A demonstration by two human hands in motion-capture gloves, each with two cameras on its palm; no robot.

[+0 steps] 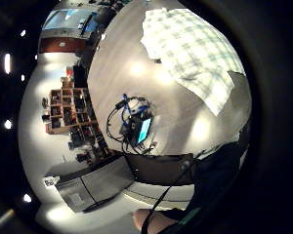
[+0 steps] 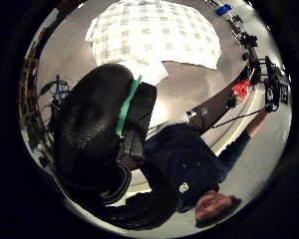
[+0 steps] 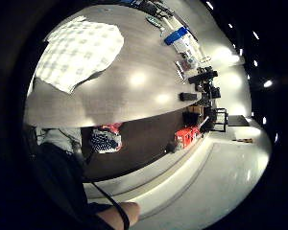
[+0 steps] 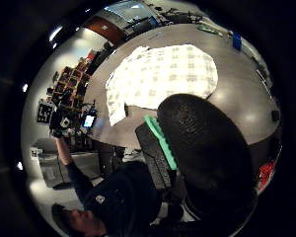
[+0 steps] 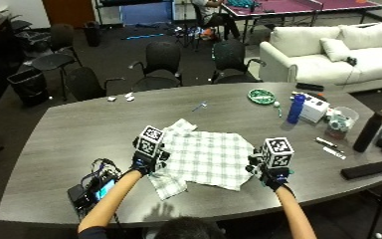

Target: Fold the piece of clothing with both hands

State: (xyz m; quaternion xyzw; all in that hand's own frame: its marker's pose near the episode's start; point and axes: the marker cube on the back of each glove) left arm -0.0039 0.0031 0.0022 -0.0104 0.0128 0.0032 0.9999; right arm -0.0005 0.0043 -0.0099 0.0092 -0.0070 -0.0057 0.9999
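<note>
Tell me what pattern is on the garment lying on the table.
The white and grey checked cloth garment has a plaid check, clearest in the outside view.

White-and-grey plaid garment [image 5: 207, 157] lying spread flat on grey table [image 5: 78, 134], one corner flap toward near-left edge.

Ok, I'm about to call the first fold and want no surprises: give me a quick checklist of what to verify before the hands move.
1. Shirt lies spread on the table: ok.
2. Left hand at the shirt's left edge: ok.
3. Right hand at the right edge: ok.
4. Either hand already pinching cloth: cannot tell.
5. Sleeve near the left hand lies flat: ok.
6. Blue bottle stands apart from the shirt: ok.
</note>
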